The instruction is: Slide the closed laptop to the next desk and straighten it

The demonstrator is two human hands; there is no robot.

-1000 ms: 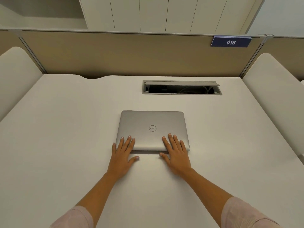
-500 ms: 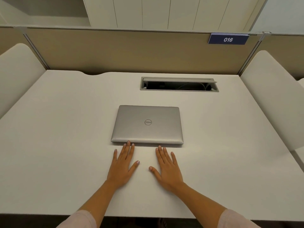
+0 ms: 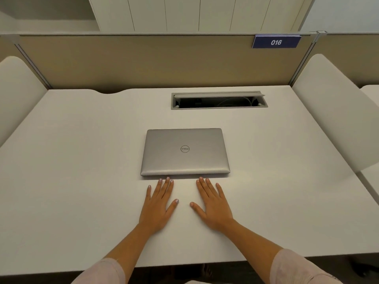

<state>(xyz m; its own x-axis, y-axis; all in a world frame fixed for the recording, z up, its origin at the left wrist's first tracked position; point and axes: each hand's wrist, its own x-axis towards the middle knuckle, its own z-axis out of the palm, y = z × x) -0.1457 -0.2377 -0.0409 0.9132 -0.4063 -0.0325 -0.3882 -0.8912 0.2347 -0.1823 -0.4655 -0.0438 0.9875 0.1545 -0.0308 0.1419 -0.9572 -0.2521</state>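
A closed silver laptop (image 3: 185,152) lies flat in the middle of the white desk (image 3: 82,160), its edges square to the desk front and its logo facing up. My left hand (image 3: 159,206) rests palm down on the desk just in front of the laptop's near edge, fingers spread, fingertips almost at that edge. My right hand (image 3: 212,204) lies the same way beside it, a little to the right. Neither hand holds anything.
An open cable hatch (image 3: 219,100) is sunk into the desk behind the laptop. A beige partition (image 3: 143,62) with a blue "016" sign (image 3: 276,42) closes the back. White side dividers (image 3: 336,111) (image 3: 16,95) stand at both ends.
Both hands came off the laptop lid and drew back onto the desk in front of it. The laptop lies where they left it; since half a second ago little has moved.
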